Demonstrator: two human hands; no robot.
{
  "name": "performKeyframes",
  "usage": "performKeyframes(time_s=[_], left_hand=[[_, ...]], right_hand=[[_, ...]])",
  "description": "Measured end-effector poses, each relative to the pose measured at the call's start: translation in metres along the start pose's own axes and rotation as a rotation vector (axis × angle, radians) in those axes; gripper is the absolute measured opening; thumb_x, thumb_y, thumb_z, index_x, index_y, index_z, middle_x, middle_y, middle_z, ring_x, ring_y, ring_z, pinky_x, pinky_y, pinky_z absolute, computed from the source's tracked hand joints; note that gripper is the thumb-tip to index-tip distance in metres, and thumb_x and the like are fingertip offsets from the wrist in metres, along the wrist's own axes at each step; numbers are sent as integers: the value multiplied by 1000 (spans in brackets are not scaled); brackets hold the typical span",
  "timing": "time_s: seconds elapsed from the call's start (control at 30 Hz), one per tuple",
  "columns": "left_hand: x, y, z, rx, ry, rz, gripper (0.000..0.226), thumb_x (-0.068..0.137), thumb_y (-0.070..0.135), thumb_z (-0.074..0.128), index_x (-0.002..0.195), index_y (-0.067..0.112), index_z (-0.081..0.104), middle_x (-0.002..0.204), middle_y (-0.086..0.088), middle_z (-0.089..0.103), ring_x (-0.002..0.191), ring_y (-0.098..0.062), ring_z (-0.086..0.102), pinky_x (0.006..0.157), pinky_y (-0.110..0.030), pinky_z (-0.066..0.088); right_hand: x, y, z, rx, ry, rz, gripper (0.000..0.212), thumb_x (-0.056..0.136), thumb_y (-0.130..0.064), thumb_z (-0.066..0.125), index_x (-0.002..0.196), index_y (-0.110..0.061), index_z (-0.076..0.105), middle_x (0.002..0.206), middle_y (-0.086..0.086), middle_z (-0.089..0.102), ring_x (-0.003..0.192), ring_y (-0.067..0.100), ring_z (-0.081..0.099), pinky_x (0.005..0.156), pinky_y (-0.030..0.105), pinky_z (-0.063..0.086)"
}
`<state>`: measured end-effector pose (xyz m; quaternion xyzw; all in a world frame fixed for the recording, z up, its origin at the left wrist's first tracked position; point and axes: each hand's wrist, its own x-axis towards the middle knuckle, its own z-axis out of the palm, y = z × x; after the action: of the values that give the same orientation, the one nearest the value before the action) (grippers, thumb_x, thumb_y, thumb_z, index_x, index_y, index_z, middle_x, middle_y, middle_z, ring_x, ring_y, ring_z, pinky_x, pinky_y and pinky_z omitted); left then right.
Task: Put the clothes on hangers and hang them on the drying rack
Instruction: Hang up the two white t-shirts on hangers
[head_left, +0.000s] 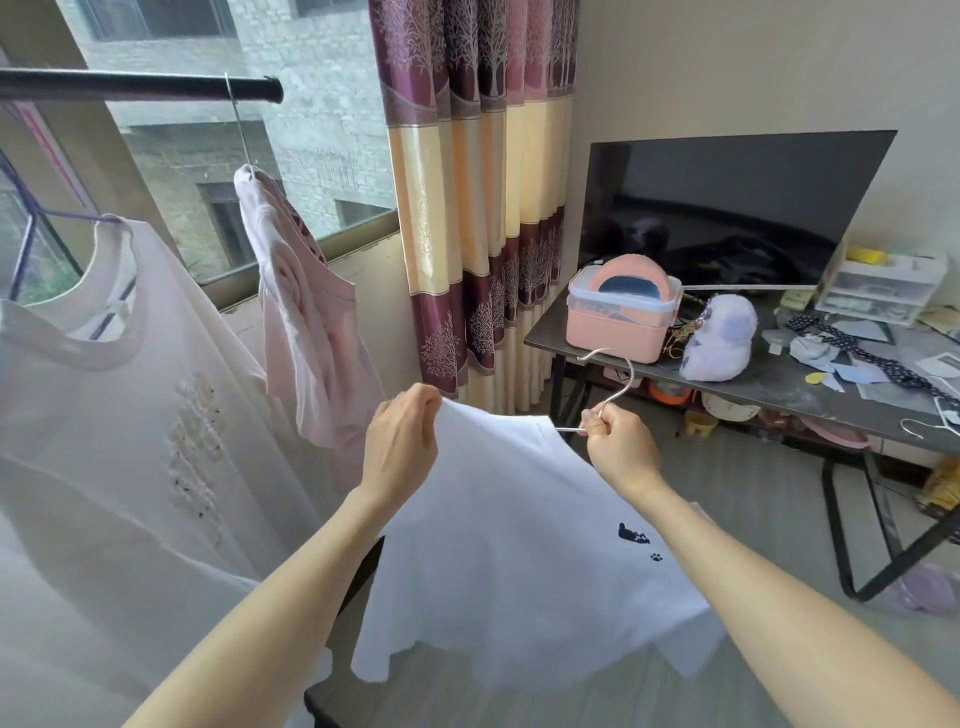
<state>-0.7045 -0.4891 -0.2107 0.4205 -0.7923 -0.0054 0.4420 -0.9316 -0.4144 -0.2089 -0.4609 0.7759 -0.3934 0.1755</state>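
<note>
I am holding a white shirt (519, 545) out in front of me, well below the rod (140, 87). My left hand (400, 441) is pinching its shoulder edge, and my right hand (618, 447) is gripping a wire hanger (618, 384) by the neck, its hook sticking up clear of the cloth. I judge the hanger is going into the shirt, not yet seated. Two garments are already hanging: a pink top (306, 332) on the rod, a pale shirt (119, 415) at left. A spare hanger (930, 428) is lying at the surface's (779, 384) near edge. This shirt's hanging is left to do.
</note>
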Motion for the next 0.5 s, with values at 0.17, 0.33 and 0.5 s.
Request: performKeyframes(time_s=[0.17, 0.33, 0.5], left_hand=[[-11, 1, -15, 34, -233, 109, 9, 95, 19, 34, 94, 18, 43, 71, -2, 59, 55, -28, 51, 50, -28, 33], [-32, -24, -17, 175, -738, -147, 30, 93, 36, 49, 120, 23, 53, 122, 2, 50, 112, -17, 50, 83, -30, 43], [-36, -32, -11, -109, -488, -494, 82, 88, 41, 57, 148, 18, 6, 155, -5, 15, 141, -25, 17, 112, -48, 24]], right_hand=[[5, 7, -3, -53, 133, 83, 28, 97, -27, 37, 85, -12, 57, 78, 4, 59, 79, 29, 53, 64, 31, 37], [6, 1, -2, 78, 89, -22, 33, 96, -27, 41, 67, -15, 52, 61, -3, 50, 69, 25, 50, 62, 31, 35], [1, -7, -3, 155, 108, -74, 37, 96, -24, 44, 59, -23, 47, 58, -6, 47, 66, 21, 46, 64, 31, 36]])
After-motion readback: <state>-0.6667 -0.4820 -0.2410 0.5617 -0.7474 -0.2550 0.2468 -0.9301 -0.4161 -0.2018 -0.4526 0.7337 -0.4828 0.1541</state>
